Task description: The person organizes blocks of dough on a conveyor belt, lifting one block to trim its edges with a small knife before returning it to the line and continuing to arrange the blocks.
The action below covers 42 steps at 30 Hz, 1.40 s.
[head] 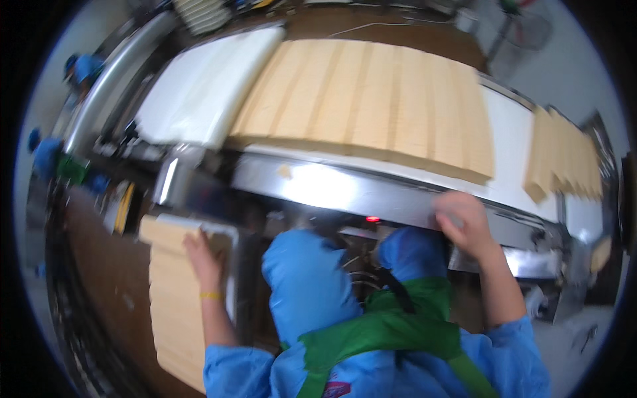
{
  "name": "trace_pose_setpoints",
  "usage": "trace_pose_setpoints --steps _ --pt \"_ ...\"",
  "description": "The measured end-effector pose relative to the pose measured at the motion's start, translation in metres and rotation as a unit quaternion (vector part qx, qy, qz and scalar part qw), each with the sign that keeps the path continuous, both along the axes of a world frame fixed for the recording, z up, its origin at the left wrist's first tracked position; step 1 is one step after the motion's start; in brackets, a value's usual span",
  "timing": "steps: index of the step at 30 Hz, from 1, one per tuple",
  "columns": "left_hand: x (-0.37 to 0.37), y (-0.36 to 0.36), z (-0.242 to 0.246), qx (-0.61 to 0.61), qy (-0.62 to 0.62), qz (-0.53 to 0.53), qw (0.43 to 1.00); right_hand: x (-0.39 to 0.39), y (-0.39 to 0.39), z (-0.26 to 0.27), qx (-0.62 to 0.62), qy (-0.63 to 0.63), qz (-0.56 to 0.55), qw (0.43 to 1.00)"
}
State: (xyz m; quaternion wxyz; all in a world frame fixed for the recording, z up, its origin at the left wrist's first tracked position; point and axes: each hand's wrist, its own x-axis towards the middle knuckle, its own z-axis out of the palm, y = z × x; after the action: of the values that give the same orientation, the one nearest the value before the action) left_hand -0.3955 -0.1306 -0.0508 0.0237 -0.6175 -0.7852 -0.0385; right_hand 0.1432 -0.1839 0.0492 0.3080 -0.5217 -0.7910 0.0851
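Note:
My left hand [203,258] lies on the inner edge of a row of cream-coloured blocks [174,293], with fingers and thumb apart. These blocks sit side by side on a white-rimmed tray or surface [229,230] at my left. Over the front metal rail [338,186] of a conveyor is my right hand [463,221], its fingers curled. Blur hides whether it grips the rail. Beyond the rail, a wide row of similar cream blocks [368,99] rests on the white belt [507,129], their sides pressed together.
White sheeting [204,89] covers the belt's left part. More cream blocks [567,154] stand at the right end. A metal roller or pipe [114,79] runs at far left, near workers in blue [47,154]. A red light [372,219] glows below the rail. A fan [527,30] stands behind.

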Motion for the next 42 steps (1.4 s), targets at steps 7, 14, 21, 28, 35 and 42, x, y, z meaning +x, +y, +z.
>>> trace_pose_setpoints --steps 7,14,21,28,35,42 --pt "0.061 -0.015 0.035 0.167 -0.070 -0.152 0.972 0.216 0.042 -0.010 0.020 -0.190 -0.451 0.872" --pt "0.131 -0.006 0.080 0.233 -0.144 -0.303 0.913 0.220 0.010 -0.009 -0.154 -0.121 -0.630 0.751" --pt "0.212 0.006 0.128 0.182 -0.308 -0.428 0.830 0.215 -0.024 0.006 -0.037 0.429 -0.386 0.816" --pt "0.306 -0.008 0.147 -0.015 -0.795 -0.321 0.515 0.017 -0.034 0.015 -0.071 0.389 0.021 0.918" --pt "0.188 -0.037 0.165 0.106 -0.893 -0.056 0.433 0.056 0.053 0.042 -0.076 0.145 -0.104 0.981" --pt "0.037 -0.091 0.110 0.160 -0.876 0.012 0.455 0.346 0.052 -0.011 -0.183 -0.231 -0.553 0.779"
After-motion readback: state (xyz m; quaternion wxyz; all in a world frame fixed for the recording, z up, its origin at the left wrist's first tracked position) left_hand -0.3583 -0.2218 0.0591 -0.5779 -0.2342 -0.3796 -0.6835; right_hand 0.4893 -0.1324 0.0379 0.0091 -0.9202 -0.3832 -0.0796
